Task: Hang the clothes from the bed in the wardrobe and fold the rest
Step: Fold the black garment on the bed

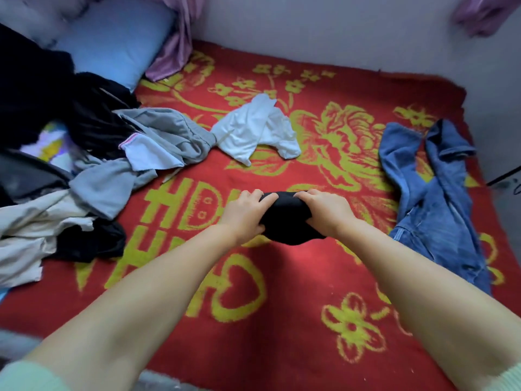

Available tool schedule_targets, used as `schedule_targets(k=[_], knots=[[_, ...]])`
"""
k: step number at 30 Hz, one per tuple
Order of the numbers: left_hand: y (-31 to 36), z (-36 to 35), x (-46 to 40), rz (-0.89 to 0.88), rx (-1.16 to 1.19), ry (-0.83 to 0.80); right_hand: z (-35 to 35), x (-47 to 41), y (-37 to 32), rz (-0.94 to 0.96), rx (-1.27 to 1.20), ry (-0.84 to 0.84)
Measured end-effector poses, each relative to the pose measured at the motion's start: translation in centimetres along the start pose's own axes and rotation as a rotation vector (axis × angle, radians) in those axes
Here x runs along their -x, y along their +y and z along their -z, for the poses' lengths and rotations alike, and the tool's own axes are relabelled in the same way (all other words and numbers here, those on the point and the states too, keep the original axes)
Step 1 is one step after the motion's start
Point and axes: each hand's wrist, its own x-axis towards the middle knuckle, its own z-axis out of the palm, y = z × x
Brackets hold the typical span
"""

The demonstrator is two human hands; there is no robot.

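Observation:
A small black garment [286,218], bunched into a compact bundle, lies on the red and yellow blanket [282,306] in the middle of the bed. My left hand [248,213] grips its left side, fingers curled over the top edge. My right hand [324,211] grips its right side the same way. A crumpled white garment [256,128] lies further back. Blue jeans [434,193] are spread out at the right. A heap of grey [169,136], black [93,114] and cream [31,230] clothes covers the left side.
A light blue pillow [112,43] sits at the back left beside a pink striped curtain [177,46]. A grey wall [338,29] borders the bed at the back and right. Another black piece [90,244] lies by the cream clothes.

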Motion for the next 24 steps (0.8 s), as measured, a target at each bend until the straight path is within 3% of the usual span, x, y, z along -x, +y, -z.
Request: schedule_targets(k=[9, 15, 24], knots=[[-5.1, 6.5, 11.5, 0.112, -0.018, 0.031, 6.9, 2.9, -10.8, 0.208, 0.076, -0.012], [-7.1, 6.9, 24.6, 0.377, 0.025, 0.030, 7.9, 5.3, -20.6, 0.544, 0.165, -0.019], [-3.9, 2.4, 47.6, 0.859, 0.236, 0.022, 4.0, 14.8, -37.9, 1.079, 0.266, -0.117]])
